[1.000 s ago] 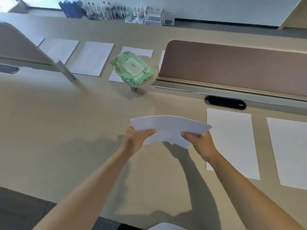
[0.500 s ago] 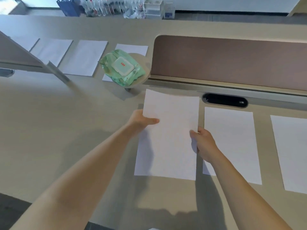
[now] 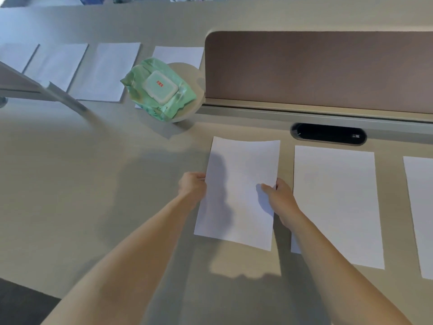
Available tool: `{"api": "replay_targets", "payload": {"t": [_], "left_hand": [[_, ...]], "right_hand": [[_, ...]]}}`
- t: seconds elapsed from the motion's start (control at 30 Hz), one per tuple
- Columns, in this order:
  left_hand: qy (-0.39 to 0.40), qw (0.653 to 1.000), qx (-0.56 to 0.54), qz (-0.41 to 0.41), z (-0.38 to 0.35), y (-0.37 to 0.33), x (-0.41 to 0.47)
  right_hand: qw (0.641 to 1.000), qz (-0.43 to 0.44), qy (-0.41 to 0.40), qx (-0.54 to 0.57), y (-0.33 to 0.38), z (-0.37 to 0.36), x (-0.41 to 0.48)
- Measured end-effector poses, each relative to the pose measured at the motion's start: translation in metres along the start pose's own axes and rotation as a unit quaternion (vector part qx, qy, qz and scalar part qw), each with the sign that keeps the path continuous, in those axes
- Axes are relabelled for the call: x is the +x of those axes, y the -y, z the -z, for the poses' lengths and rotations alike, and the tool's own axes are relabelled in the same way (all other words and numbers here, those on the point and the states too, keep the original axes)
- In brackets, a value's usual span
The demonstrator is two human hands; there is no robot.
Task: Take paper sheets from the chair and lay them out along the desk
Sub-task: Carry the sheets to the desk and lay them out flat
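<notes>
A white paper sheet [image 3: 241, 184] lies flat or nearly flat on the beige desk [image 3: 93, 184], a narrow gap left of a laid sheet [image 3: 337, 202]. My left hand [image 3: 193, 187] grips its left edge, fingers curled under. My right hand [image 3: 280, 198] pinches its right edge, thumb on top. Another sheet [image 3: 420, 214] lies at the far right, cut off by the frame. The chair is out of view.
Several more sheets [image 3: 106, 71] lie in a row on the far desk at upper left. A green wet-wipes pack [image 3: 159, 89] sits on a round stand. A brown divider panel [image 3: 328, 69] and a black cable slot [image 3: 328, 134] run behind the sheets.
The sheet went from bent and raised between my hands to spread flat and lowered onto the desk beside the laid sheet. Both hands slid down its side edges.
</notes>
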State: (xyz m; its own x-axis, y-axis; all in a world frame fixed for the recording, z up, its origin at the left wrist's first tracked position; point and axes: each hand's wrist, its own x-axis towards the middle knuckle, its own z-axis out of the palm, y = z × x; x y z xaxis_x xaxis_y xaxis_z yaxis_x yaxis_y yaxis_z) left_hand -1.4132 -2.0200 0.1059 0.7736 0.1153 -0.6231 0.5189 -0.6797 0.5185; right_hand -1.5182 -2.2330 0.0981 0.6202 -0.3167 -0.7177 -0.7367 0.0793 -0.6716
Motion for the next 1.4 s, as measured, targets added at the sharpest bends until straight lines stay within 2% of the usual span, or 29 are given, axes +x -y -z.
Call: {"api": "replay_targets", "payload": {"t": [0.07,0.23,0.43,1.03,1.4], "left_hand": [[-0.015,1.0,0.006,-0.007,-0.002,0.0,0.001],[-0.058,0.998,0.022,0.002,-0.005,0.007,-0.001],[-0.04,0.999,-0.003,0.003,-0.009,0.009,0.0],[0.005,0.997,0.08,-0.021,-0.004,-0.001,-0.001],[0.03,0.995,0.087,-0.024,0.004,-0.001,-0.001]], "right_hand": [[1.0,0.016,-0.015,-0.018,-0.001,0.001,-0.001],[0.997,-0.009,-0.06,-0.042,0.003,0.005,-0.008],[0.996,-0.007,-0.046,-0.082,0.006,0.005,-0.007],[0.996,-0.003,-0.038,-0.077,0.01,0.008,-0.004],[0.993,0.011,-0.035,-0.115,0.009,0.008,0.001]]}}
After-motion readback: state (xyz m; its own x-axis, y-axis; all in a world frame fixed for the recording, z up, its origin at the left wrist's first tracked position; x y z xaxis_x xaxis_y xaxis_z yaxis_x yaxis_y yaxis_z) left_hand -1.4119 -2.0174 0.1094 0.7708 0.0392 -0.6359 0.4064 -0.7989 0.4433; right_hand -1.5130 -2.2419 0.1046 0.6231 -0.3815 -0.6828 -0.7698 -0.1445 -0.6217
